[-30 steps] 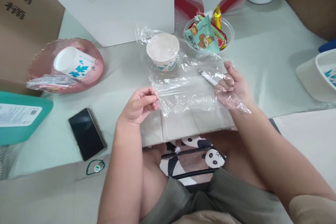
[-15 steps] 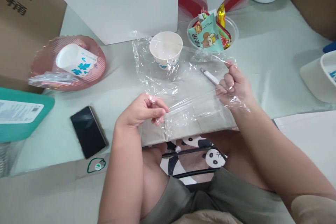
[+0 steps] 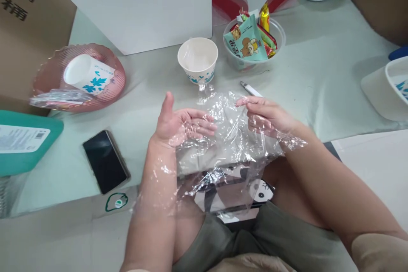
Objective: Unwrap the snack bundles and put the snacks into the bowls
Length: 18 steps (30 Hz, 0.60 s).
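A thin, crinkled clear plastic film [image 3: 228, 136] hangs between my hands and drapes down over my lap and left forearm; whether it is a bag or a single sheet I cannot tell. My left hand [image 3: 188, 125] is open, thumb up and fingers stretched out, with the film lying against it. On the other side, my right hand [image 3: 266, 114] is closed on the film with bent fingers. Just past the film stands an upright white paper cup [image 3: 198, 61] with blue leaf print. Beyond my right fingertips lies a slim white-handled tool [image 3: 251, 89], partly covered by that hand.
A clear bowl of wrapped snacks [image 3: 274, 57] sits behind the tool. To the left are a pink ribbed dish [image 3: 117, 66] holding a tipped paper cup, a phone [image 3: 106, 161] and a teal container [image 3: 47, 153]. A large white box [image 3: 143, 8] stands at the back.
The film has come down and toward me, off the area around the cup and onto my forearm and lap. My left hand has opened from a pinch; my right hand has moved lower and left.
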Each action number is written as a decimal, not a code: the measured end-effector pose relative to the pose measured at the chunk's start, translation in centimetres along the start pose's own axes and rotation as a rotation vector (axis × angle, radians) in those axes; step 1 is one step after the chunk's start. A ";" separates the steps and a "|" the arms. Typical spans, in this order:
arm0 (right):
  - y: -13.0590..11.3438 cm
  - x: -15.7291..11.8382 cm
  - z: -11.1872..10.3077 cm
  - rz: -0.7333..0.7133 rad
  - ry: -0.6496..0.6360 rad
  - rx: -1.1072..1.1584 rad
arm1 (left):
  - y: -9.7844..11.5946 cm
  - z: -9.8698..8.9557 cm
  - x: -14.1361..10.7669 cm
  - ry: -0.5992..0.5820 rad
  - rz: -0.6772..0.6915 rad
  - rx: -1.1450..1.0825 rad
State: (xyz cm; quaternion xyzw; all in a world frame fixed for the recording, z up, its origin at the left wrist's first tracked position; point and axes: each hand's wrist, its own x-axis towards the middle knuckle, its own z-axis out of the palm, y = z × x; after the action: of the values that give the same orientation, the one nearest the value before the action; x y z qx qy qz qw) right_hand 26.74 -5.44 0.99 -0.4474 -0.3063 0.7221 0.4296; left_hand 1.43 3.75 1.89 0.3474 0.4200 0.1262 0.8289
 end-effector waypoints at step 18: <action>-0.2 1.1 -0.1 0.075 0.141 0.030 | -0.3 0.2 -0.8 0.484 0.374 0.043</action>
State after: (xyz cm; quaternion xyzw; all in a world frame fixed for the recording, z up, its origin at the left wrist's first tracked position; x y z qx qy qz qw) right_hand 26.66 -4.38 0.71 -0.5017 -0.2475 0.7091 0.4292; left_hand 1.01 3.02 2.22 0.3960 0.5368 0.3466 0.6595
